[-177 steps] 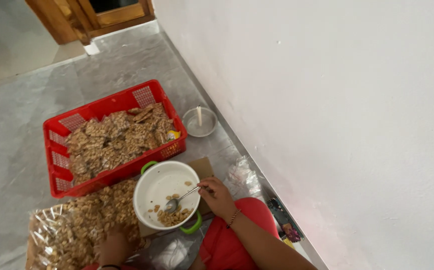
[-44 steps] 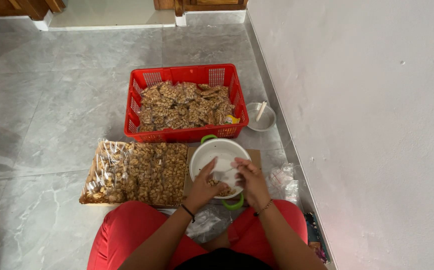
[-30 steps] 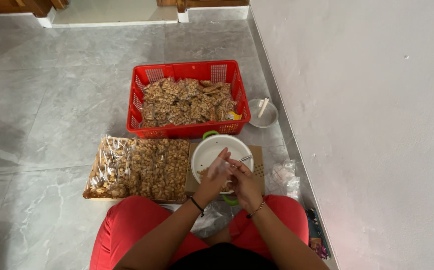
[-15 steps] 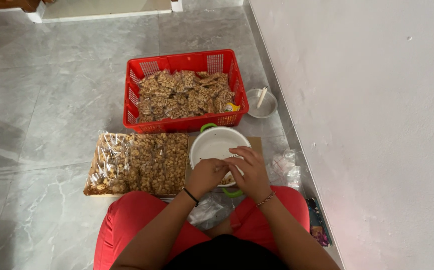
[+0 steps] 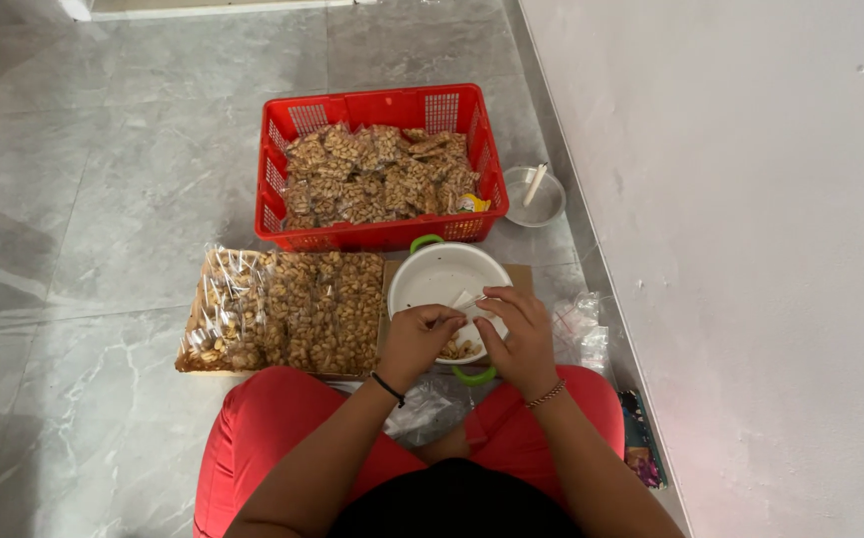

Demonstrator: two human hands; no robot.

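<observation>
Both hands (image 5: 472,334) pinch clear crinkly bag (image 5: 474,304) over round white bowl (image 5: 430,282).

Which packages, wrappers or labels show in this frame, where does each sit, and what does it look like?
Packets in the red crate: small clear bags of brown snack, heaped, far side.
Flat row of clear snack packets: on the floor, left of the white bowl.
Small clear bag: between both hands, over the bowl.
Crumpled clear plastic: by the wall, right.
Dark printed wrapper: beside the right knee.
</observation>
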